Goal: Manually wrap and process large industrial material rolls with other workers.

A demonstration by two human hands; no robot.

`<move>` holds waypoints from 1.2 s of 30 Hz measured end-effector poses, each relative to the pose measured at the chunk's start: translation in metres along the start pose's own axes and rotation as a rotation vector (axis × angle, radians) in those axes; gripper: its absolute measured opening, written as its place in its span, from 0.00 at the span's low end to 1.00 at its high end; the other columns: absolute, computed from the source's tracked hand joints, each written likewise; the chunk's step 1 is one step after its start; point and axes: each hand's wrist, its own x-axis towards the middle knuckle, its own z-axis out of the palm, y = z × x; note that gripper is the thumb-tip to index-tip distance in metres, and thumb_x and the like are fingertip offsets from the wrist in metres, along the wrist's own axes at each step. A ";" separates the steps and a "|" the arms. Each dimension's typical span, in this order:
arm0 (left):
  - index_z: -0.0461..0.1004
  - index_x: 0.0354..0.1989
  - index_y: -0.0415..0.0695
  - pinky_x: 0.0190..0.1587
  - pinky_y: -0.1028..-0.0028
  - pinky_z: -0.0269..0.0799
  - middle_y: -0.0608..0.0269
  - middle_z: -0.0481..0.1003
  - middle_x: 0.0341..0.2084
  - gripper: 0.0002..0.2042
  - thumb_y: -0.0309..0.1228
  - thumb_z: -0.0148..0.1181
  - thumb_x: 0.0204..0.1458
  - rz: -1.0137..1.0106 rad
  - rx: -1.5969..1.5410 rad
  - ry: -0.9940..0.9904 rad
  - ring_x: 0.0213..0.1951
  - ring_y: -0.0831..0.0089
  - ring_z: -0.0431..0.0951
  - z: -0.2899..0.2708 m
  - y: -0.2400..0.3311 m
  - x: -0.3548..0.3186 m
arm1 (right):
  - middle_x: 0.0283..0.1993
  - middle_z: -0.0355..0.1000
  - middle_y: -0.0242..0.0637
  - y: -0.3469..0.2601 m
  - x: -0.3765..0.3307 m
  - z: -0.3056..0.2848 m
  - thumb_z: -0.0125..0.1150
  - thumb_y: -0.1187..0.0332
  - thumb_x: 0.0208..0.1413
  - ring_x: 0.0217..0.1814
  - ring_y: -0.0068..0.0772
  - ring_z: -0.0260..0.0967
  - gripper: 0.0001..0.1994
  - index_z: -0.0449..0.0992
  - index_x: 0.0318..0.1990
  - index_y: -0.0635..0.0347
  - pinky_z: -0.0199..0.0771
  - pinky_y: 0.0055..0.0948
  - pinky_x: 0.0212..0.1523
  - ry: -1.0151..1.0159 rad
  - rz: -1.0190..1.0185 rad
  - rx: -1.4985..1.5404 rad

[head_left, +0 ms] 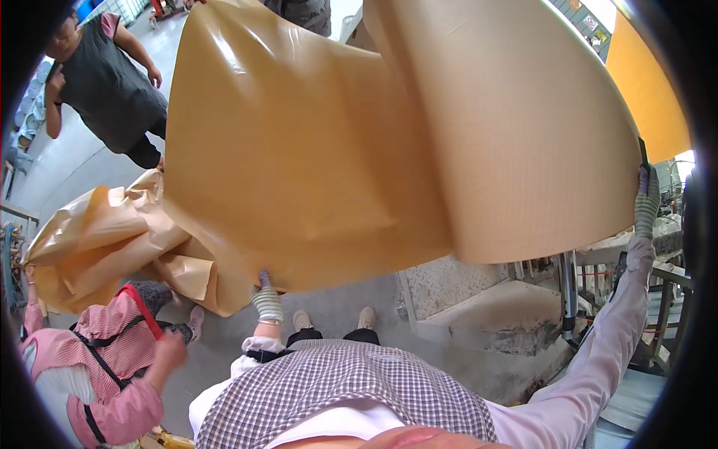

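A large, glossy brown sheet (pixel 299 150), which looks like coated paper, spreads across the middle. Toward the right it curves over, showing a paler matte face (pixel 531 142). My left hand (pixel 266 301), in a striped knit glove, pinches the sheet's near edge, with part of the fingers hidden behind it. Far out to the right, my right hand (pixel 646 200) is raised beside the pale section's edge in a matching glove. A narrow dark green piece (pixel 643 153) sticks up from its closed fingers; its kind is unclear.
Crumpled brown sheeting (pixel 112 239) lies to the left, beside a person in pink stripes (pixel 112 359). Another person in a dark apron (pixel 112 82) stands far left. A metal-plated platform (pixel 449 284) and a machine frame (pixel 570 295) stand at right. An orange-yellow sheet (pixel 647 90) hangs beyond.
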 end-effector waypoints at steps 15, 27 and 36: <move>0.78 0.41 0.37 0.34 0.76 0.73 0.66 0.79 0.30 0.13 0.37 0.59 0.62 0.468 0.254 0.193 0.29 0.78 0.76 -0.018 0.141 -0.061 | 0.49 0.75 0.43 -0.103 -0.065 0.052 0.49 0.59 0.66 0.50 0.46 0.73 0.16 0.74 0.53 0.57 0.71 0.39 0.52 0.423 -0.309 -0.289; 0.79 0.40 0.32 0.38 0.71 0.72 0.56 0.81 0.32 0.20 0.43 0.57 0.62 0.677 0.380 0.356 0.31 0.71 0.76 -0.055 0.212 -0.032 | 0.37 0.72 0.37 -0.160 -0.185 0.093 0.58 0.67 0.60 0.43 0.44 0.70 0.06 0.74 0.43 0.52 0.67 0.46 0.51 0.372 -0.472 0.019; 0.78 0.42 0.32 0.39 0.70 0.73 0.55 0.80 0.35 0.22 0.44 0.56 0.62 0.704 0.333 0.432 0.33 0.70 0.77 -0.075 0.233 -0.021 | 0.40 0.77 0.39 -0.105 -0.166 0.083 0.57 0.63 0.61 0.44 0.46 0.74 0.08 0.76 0.43 0.55 0.70 0.45 0.47 0.464 -0.354 -0.041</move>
